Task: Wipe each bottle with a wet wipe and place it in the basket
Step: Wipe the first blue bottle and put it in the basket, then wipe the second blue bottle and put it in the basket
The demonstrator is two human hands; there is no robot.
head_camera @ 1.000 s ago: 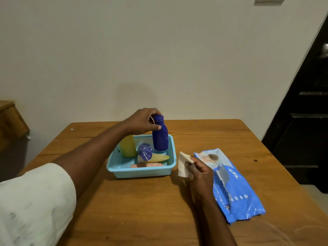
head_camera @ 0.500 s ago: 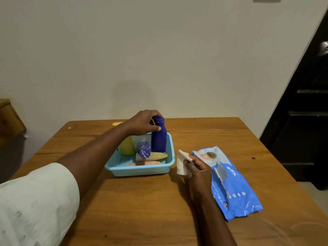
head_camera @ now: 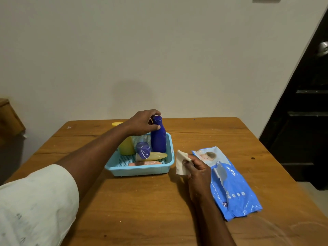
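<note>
A light blue basket point(head_camera: 140, 170) sits mid-table. A dark blue bottle point(head_camera: 158, 139) stands upright in its back right corner, and my left hand point(head_camera: 142, 124) grips the bottle's neck and cap. Also in the basket are a yellow bottle point(head_camera: 126, 146) standing at the back left, a purple-capped yellowish bottle point(head_camera: 150, 155) lying on its side, and a pink tube point(head_camera: 144, 163) lying by the front wall. My right hand point(head_camera: 198, 172) rests on the table right of the basket, pinching a white wet wipe point(head_camera: 181, 161).
A blue wet-wipe pack point(head_camera: 229, 183) lies on the wooden table point(head_camera: 142, 210) under and right of my right hand. A pale wall runs behind the table, a dark door point(head_camera: 308, 112) stands at the right, and a brown object point(head_camera: 8, 116) at the far left.
The dark blue bottle has been lowered into the basket's back right corner and now stands there, my left hand still on its top. My right hand with the wipe has barely moved.
</note>
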